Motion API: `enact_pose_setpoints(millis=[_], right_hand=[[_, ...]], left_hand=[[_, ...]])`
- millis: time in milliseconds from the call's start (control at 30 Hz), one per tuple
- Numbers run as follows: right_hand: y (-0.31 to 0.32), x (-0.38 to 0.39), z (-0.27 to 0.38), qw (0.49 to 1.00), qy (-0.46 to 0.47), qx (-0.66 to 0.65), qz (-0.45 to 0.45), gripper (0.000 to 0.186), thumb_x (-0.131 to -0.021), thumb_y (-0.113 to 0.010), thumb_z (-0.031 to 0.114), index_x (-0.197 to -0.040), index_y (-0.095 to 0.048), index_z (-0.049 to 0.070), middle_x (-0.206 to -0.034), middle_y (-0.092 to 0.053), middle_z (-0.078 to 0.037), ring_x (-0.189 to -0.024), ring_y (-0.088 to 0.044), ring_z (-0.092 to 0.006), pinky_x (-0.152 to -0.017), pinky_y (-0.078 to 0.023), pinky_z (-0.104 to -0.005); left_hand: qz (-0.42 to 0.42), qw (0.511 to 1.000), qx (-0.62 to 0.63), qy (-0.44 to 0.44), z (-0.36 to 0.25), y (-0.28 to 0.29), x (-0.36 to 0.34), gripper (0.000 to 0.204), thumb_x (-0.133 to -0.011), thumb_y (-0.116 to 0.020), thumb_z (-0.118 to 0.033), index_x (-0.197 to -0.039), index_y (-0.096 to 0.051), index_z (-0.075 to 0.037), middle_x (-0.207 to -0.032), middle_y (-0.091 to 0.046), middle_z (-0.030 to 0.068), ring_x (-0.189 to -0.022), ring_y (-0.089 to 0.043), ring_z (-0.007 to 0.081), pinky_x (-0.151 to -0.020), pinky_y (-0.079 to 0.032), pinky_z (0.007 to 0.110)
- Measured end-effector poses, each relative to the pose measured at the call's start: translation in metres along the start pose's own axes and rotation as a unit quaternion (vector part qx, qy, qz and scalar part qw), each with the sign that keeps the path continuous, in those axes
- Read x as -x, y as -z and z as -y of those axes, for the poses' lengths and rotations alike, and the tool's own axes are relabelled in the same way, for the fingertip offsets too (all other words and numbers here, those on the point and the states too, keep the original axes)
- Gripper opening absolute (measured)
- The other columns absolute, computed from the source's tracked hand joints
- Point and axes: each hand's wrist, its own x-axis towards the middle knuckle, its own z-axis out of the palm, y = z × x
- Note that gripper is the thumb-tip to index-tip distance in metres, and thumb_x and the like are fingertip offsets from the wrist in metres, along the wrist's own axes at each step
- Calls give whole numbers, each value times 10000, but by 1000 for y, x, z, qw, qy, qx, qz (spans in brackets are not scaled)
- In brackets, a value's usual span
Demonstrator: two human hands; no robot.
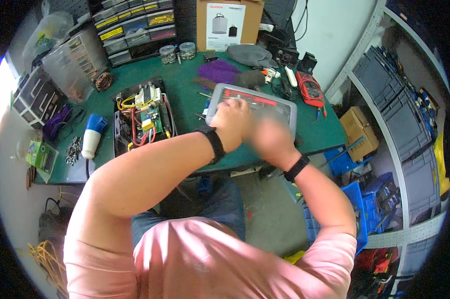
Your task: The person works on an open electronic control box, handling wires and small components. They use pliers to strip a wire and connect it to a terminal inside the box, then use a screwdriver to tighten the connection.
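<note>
One grey case (273, 106) on bench (185, 79), nr front edge. L hand (232, 120): fingers bent over it, hold unclear. R hand (273, 137): blurred, can't tell. Risk: uneven pull could skid case off edge.

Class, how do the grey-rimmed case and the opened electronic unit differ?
The left hand is at the grey-rimmed case; no hand is at the opened electronic unit. The case shows red contents; the unit shows coloured wires and a green board. Both rest on the green bench.
</note>
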Motion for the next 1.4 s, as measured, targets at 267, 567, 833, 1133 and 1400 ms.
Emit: enact_pose_setpoints(millis=[267, 567, 833, 1133, 1400], right_hand=[[5, 5, -16, 998, -45, 0, 32, 234, -782, -655, 245, -973, -597, 121, -868, -495, -29, -830, -531, -217, -642, -489, -367], [-15, 0, -6, 999, -17, 18, 24, 298, -757, -705, 266, -977, -590, 100, -894, -537, -51, -838, -535, -240, -667, -493, -381], [-8, -11, -23, 998, 51, 35, -5, 169, -801, -664, 230, -848, -594, 84, -786, -550, -59, -704, -568, -230, -578, -492, -350], [0, -32, -38, 990, 122, 57, 40, 70, -764, -572, 142, -778, -589, 76, -668, -569, -73, -582, -607, -214, -504, -500, -320], [2, -39, -34, 992, 106, 49, 41, 71, -756, -577, 137, -790, -580, 75, -679, -577, -73, -588, -614, -222, -521, -511, -328]], left_hand=[[-8, 994, 108, -5, -4, 3, -6, 216, -821, -604, -173, -994, -609, -44, -987, -632, 128, -940, -637, 284, -781, -530, 411], [21, 987, 157, -18, 8, 2, -9, 244, -813, -615, -167, -1034, -600, -65, -1006, -645, 133, -962, -641, 301, -810, -525, 417], [-46, 994, 91, -37, 13, 2, -11, 221, -796, -626, -183, -996, -605, -93, -995, -625, 96, -975, -622, 278, -802, -515, 386], [-61, 992, 104, -26, 23, 3, -23, 217, -800, -608, -178, -998, -629, -93, -1013, -632, 95, -1018, -609, 278, -854, -489, 408], [-3, 991, 128, -40, 31, 7, -30, 265, -758, -664, -176, -1001, -652, -70, -1014, -657, 124, -989, -637, 294, -832, -521, 409]])
